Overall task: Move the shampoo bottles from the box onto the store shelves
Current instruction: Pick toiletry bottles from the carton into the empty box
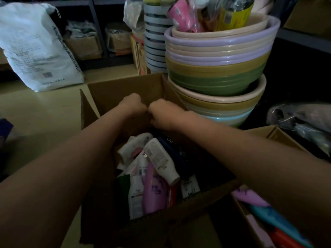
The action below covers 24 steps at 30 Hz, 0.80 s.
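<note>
An open cardboard box stands on the floor in front of me. Several shampoo bottles lie jumbled inside: a white bottle on top, a pink bottle below it, a dark blue bottle to its right. Both my arms reach into the box's far end. My left hand and my right hand sit side by side, knuckles up and fingers curled down out of sight. Whatever lies under them is hidden.
A tall stack of coloured plastic basins presses against the box's right side. A white sack leans at the back left. Dark shelves with cartons run behind. A second open box with coloured packs is at the right.
</note>
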Tool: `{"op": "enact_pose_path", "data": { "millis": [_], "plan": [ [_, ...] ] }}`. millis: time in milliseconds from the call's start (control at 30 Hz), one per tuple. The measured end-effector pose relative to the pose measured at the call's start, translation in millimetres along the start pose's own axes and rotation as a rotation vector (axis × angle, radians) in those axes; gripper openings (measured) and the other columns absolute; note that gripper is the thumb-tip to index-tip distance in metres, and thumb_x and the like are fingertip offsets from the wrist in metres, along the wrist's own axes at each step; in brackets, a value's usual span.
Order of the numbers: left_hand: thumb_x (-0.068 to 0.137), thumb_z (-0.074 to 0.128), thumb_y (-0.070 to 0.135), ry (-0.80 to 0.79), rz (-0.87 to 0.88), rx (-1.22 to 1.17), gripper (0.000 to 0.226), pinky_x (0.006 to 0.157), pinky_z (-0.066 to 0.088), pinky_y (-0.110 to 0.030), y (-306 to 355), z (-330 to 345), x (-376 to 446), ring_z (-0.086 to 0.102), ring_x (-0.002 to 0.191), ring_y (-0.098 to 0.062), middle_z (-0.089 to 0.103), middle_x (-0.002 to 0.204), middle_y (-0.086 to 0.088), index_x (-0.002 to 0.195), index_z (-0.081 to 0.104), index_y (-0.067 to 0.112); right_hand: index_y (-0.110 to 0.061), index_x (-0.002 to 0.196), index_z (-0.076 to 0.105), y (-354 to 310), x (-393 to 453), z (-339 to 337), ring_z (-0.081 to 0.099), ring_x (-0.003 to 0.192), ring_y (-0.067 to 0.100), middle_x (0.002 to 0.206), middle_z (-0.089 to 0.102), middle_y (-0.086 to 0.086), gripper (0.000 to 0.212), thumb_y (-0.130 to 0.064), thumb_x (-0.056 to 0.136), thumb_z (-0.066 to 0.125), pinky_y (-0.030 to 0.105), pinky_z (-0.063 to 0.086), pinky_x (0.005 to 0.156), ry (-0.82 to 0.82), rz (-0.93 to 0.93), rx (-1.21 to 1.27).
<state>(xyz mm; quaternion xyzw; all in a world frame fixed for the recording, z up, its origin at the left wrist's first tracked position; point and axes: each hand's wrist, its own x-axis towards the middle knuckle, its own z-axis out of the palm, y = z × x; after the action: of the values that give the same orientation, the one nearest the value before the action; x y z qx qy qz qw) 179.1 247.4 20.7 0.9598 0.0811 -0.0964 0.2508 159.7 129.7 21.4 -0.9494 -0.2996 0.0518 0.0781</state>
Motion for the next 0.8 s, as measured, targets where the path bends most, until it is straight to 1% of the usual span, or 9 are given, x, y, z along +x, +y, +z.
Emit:
{"op": "enact_pose_path", "data": {
  "millis": [133,200,267,367,467,533,600,700,800],
  "plan": [
    [0.088,0.059,0.016,0.112,0.199,-0.231,0.009,0.073,0.049,-0.03,59.4,-2.5,-21.4,0.058,0.079,-0.016,0.064,0.086,-0.005,0.088,0.067,0.013,-0.008,0.105,0.067,47.3,-35.9,-44.9,0.062,0.099,0.029,0.105,0.067,0.014,0.025,-0.014,0.086,0.052,0.035,0.049,0.086,0.179,0.039,0.077],
    [0.087,0.058,0.014,0.102,0.328,-0.331,0.011,0.081,0.053,-0.035,101.0,8.8,-38.2,0.062,0.087,-0.019,0.066,0.085,-0.006,0.08,0.066,0.015,-0.007,0.102,0.071,76.2,-66.5,-58.7,0.062,0.098,0.029,0.101,0.069,0.015,0.025,-0.015,0.086,0.053,0.03,0.045,0.08,0.276,0.1,0.107],
    [0.087,0.059,0.015,0.07,0.421,-0.335,0.009,0.09,0.051,-0.038,142.7,30.6,-55.3,0.064,0.094,-0.022,0.069,0.091,-0.009,0.085,0.068,0.015,-0.005,0.097,0.071,105.4,-103.7,-63.8,0.061,0.096,0.03,0.096,0.069,0.017,0.022,-0.015,0.088,0.054,0.028,0.035,0.07,0.352,0.196,0.15],
    [0.085,0.057,0.016,0.099,0.508,-0.23,0.019,0.088,0.046,-0.028,196.8,69.9,-81.6,0.061,0.101,-0.022,0.069,0.102,-0.007,0.099,0.071,0.017,-0.004,0.089,0.07,148.7,-159.1,-56.9,0.059,0.089,0.026,0.079,0.064,0.015,0.018,-0.016,0.089,0.057,0.025,0.03,0.066,0.385,0.368,0.197],
    [0.087,0.054,0.015,0.003,0.625,-0.157,0.022,0.086,0.048,-0.029,237.9,111.4,-107.0,0.062,0.1,-0.023,0.07,0.1,-0.008,0.098,0.072,0.016,-0.01,0.073,0.062,190.0,-210.2,-27.5,0.05,0.079,0.02,0.072,0.053,0.009,0.018,-0.019,0.088,0.06,0.026,0.03,0.064,0.32,0.528,0.207],
    [0.088,0.053,0.015,-0.127,0.71,-0.043,0.023,0.087,0.047,-0.031,256.9,144.2,-120.2,0.061,0.105,-0.025,0.069,0.107,-0.011,0.102,0.071,0.012,-0.005,0.087,0.066,215.6,-241.3,5.5,0.055,0.087,0.02,0.088,0.06,0.012,0.014,-0.016,0.088,0.059,0.028,0.036,0.07,0.239,0.58,0.255],
    [0.089,0.051,0.016,-0.239,0.735,0.08,0.025,0.087,0.044,-0.029,265.0,179.6,-129.1,0.059,0.109,-0.027,0.065,0.113,-0.013,0.106,0.068,0.008,0.0,0.103,0.065,236.1,-269.6,44.2,0.056,0.098,0.02,0.105,0.063,0.011,0.024,-0.017,0.089,0.055,0.025,0.038,0.076,0.034,0.648,0.279],
    [0.092,0.05,0.021,-0.395,0.699,0.295,0.031,0.089,0.044,-0.03,251.5,228.5,-126.0,0.056,0.111,-0.029,0.062,0.119,-0.014,0.114,0.064,0.005,-0.005,0.112,0.063,247.2,-299.6,89.2,0.057,0.106,0.025,0.118,0.062,0.012,0.032,-0.028,0.091,0.055,0.028,0.041,0.083,-0.279,0.737,0.262],
    [0.09,0.054,0.021,-0.53,0.589,0.408,0.032,0.089,0.044,-0.03,225.8,261.8,-108.5,0.057,0.11,-0.028,0.061,0.121,-0.014,0.116,0.062,0.004,-0.005,0.126,0.053,248.9,-306.0,124.0,0.051,0.119,0.027,0.128,0.055,0.011,0.045,-0.027,0.088,0.062,0.027,0.036,0.094,-0.262,0.692,0.359]
  ]
}}
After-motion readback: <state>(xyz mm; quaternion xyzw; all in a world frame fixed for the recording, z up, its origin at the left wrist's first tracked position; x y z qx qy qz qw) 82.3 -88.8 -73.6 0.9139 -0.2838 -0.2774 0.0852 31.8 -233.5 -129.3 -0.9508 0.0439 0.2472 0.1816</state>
